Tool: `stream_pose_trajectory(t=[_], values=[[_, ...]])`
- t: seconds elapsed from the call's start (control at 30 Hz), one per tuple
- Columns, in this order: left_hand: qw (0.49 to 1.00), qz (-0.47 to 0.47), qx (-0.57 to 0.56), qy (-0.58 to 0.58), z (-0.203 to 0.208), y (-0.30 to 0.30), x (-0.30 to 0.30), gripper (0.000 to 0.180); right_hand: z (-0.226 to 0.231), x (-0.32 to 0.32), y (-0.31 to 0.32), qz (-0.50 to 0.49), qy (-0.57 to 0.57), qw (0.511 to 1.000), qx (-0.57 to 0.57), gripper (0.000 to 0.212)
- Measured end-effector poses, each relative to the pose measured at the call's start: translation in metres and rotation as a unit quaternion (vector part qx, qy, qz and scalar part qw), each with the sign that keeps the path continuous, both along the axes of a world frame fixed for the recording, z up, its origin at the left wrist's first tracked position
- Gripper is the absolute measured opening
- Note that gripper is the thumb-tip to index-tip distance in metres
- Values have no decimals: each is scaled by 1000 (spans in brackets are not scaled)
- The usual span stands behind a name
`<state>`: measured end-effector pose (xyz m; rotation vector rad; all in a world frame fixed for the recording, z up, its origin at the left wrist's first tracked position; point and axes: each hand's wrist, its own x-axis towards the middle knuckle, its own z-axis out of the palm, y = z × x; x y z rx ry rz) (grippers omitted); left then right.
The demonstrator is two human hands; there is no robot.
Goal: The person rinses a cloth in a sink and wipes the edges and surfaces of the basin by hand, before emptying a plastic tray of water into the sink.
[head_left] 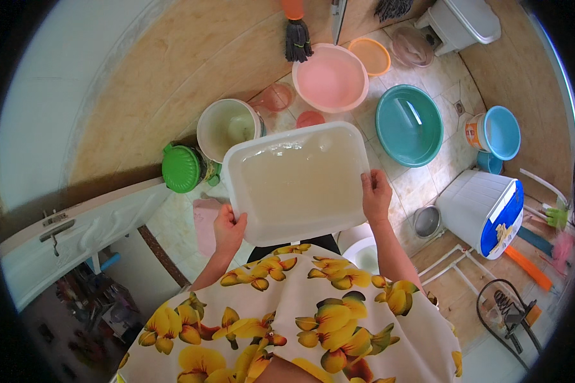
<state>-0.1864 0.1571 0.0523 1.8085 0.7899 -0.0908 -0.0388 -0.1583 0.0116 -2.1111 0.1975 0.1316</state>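
Note:
A white rectangular basin (298, 237) with cloudy water in it is held up in front of me, a little tilted. My left hand (229, 228) grips its near left corner, thumb over the rim. On the right side my right hand (377, 191) clasps the rim, its thumb on top and fingers partly hidden underneath. Just beyond the basin's far left corner stands a white bucket (204, 131) with murky liquid inside. A small red dipper (310, 119) on the floor is partly covered by the basin's far edge.
Beyond are a pink basin (331, 78), an orange basin (370, 56) and a teal tub (409, 126). At left stands a green-lidded bin (182, 168) by the open door (76, 236). A light blue bucket (503, 133), white machine (469, 207) and metal bowl (427, 221) are at right.

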Motion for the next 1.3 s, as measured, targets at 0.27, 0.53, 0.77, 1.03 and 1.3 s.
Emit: stream_pose_trajectory(t=[0.27,0.53,0.77,1.03,1.3], values=[[997,71,6,-5,-20,14,-46,13,-15,9,37,78,13,997,2,16],[986,166,-9,13,-27,33,-95,14,-24,14,104,175,-10,984,13,13],[970,242,11,-5,-38,73,-129,12,-46,14,187,253,33,967,8,14],[957,289,30,-5,-47,154,-140,9,-119,-1,273,297,57,953,14,16],[943,329,25,29,-58,235,-111,6,-164,-9,337,333,116,935,-44,23]])
